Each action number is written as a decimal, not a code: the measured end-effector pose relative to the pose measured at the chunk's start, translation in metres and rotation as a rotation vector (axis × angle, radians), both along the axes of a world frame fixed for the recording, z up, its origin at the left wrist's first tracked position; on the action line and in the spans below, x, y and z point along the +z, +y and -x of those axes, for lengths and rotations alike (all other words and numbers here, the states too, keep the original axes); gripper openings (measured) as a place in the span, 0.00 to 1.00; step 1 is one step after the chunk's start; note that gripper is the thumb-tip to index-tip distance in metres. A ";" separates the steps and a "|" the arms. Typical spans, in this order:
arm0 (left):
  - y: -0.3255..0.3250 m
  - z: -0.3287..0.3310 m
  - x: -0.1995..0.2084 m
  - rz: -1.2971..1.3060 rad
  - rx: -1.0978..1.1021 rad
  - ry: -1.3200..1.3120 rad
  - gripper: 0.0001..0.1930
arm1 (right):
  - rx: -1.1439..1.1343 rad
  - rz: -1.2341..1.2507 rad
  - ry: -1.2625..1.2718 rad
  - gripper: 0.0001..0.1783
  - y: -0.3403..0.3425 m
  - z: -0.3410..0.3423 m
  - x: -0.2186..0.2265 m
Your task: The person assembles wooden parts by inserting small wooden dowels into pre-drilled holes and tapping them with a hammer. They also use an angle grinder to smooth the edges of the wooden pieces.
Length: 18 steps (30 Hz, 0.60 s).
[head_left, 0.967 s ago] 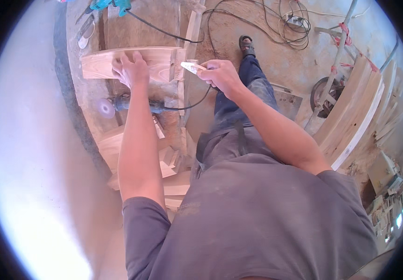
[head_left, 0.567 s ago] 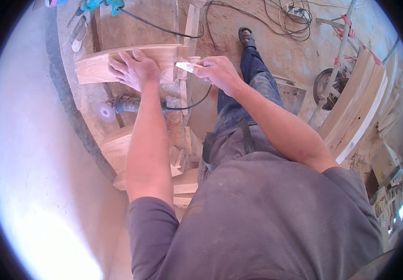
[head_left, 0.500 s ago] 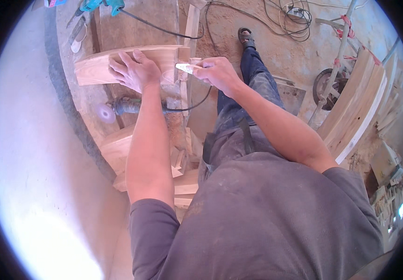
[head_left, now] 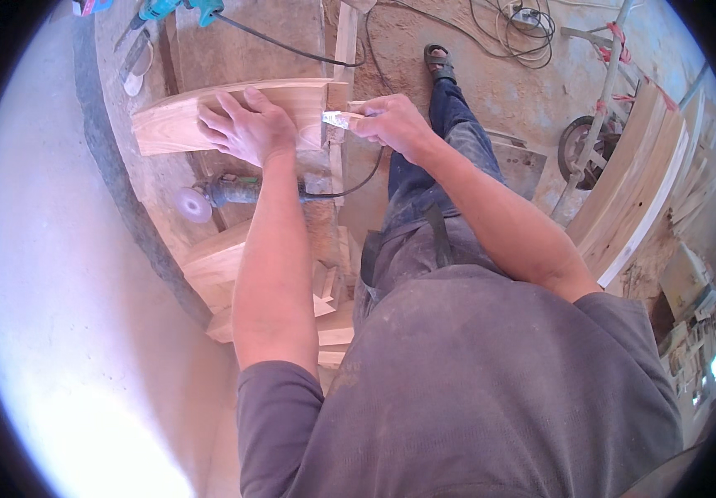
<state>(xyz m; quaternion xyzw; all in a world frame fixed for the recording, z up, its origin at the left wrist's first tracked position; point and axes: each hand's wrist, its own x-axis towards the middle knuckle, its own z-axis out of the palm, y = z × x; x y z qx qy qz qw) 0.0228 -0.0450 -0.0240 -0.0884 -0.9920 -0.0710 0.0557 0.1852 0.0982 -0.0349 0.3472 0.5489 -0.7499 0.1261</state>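
A curved, light-coloured wooden board (head_left: 175,124) lies across the workbench, its right end toward me. My left hand (head_left: 250,129) rests on its face, fingers spread and pressing, open rather than gripping. Closed around a small flat brush-like tool (head_left: 338,119) with a whitish end is my right hand (head_left: 395,126). The tool's tip meets the right end of the board. Its exact kind is hard to make out, as the fingers hide most of the handle.
An angle grinder (head_left: 225,190) with a pale disc lies just below the board, its cord running right. A teal power tool (head_left: 177,10) sits at the top left. Wooden pieces (head_left: 221,261) are stacked beside my left forearm. Curved boards (head_left: 636,187) lean at the right, near coiled cables (head_left: 524,37).
My right hand and the tool have shifted slightly right along with the board's end in view. The left hand has slid a little right and stays spread on the board.
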 end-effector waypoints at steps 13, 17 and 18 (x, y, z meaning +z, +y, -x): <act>0.001 -0.003 0.001 -0.040 -0.023 0.032 0.29 | -0.143 0.169 -0.043 0.16 -0.005 0.003 -0.004; -0.002 -0.003 -0.001 -0.051 -0.028 0.055 0.27 | 0.026 -0.016 -0.127 0.16 0.030 0.003 -0.005; -0.001 -0.002 0.000 -0.051 -0.024 0.055 0.27 | 0.128 -0.318 -0.154 0.17 0.048 0.010 -0.003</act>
